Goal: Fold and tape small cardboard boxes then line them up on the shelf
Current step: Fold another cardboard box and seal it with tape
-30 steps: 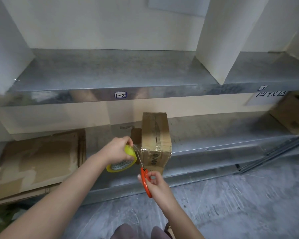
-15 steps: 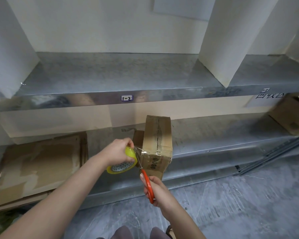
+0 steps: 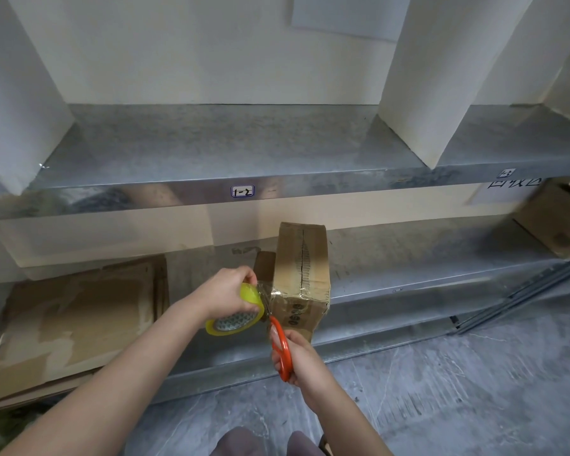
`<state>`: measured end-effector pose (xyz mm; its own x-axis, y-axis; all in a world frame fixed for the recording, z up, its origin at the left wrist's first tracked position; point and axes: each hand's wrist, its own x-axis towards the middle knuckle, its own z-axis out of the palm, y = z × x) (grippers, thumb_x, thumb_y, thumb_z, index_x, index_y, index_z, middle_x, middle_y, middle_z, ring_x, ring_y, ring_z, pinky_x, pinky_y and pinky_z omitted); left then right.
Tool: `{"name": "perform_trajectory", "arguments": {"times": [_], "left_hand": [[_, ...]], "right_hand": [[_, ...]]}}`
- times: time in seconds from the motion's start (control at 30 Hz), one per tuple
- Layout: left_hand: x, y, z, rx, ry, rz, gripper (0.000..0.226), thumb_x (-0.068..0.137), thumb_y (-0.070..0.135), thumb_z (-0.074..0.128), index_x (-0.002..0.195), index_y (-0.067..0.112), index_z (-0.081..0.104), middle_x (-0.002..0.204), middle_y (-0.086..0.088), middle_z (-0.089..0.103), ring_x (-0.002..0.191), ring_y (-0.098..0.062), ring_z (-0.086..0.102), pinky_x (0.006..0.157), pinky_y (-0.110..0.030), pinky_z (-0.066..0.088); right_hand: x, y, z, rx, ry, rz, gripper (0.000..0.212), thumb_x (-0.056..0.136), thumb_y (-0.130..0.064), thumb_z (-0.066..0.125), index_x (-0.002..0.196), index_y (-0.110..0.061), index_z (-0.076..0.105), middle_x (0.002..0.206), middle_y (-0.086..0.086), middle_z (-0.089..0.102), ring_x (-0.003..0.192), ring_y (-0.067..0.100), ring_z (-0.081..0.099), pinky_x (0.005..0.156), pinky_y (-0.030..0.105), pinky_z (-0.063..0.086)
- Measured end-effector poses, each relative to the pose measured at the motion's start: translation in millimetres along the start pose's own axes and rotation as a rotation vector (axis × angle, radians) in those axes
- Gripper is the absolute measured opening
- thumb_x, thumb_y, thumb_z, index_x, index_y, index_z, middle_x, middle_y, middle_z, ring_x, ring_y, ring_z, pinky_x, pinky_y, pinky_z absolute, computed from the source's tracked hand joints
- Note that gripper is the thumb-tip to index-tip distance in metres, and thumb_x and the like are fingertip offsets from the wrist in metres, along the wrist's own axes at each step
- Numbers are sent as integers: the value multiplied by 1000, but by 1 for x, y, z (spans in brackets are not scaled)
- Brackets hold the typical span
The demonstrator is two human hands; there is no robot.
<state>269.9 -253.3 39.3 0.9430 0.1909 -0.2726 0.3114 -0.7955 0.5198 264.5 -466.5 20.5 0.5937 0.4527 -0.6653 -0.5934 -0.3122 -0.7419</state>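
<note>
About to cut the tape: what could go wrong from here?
1. The scissors blades meet the taut tape strip right beside the left hand gripping the tape roll; a slip could nick its fingers.
2. Neither hand steadies the box, which stands near the front edge of the lower shelf; with the right hand on the scissors, a tug might shift or tip it.

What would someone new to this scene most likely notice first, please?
The orange scissors, gripped by the right hand, stand out at centre, their blades at the clear tape stretched from the yellow tape roll in the left hand to the cardboard box on the lower shelf. Flattened cardboard lies on that shelf to the left.
</note>
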Motion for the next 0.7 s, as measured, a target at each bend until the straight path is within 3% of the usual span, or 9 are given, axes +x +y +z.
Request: {"name": "perform_trajectory", "arguments": {"times": [0.2,0.3,0.47,0.7], "left_hand": [[3,-1,1,3,1,6,50,67,49,81,102,37,48,107,8,52,91,-11,52,59,-16,40],[5,-2,2,9,-2,4,50,67,50,81,102,37,47,108,7,52,92,-12,52,61,-18,40],[6,-3,5,23,0,-1,50,68,50,80,103,37,47,110,7,52,93,-12,51,63,-20,43],[6,-1,3,48,8,4,50,68,49,81,102,35,47,110,5,55,95,-14,52,72,-26,45]], "right_hand": [[0,2,-3,-57,28,-42,26,96,-32,58,111,-10,62,61,-6,56,58,8,49,57,18,41],[2,2,-6,-76,36,-58,18,96,-29,60,103,-13,62,60,-5,55,55,7,49,55,17,39],[9,0,-12,-263,83,-81,27,87,-48,67,90,-23,57,67,-8,59,56,3,54,53,16,42],[23,-11,-40,-625,205,-277,48,69,-66,73,96,-34,50,91,-14,68,87,6,65,81,29,53]]}}
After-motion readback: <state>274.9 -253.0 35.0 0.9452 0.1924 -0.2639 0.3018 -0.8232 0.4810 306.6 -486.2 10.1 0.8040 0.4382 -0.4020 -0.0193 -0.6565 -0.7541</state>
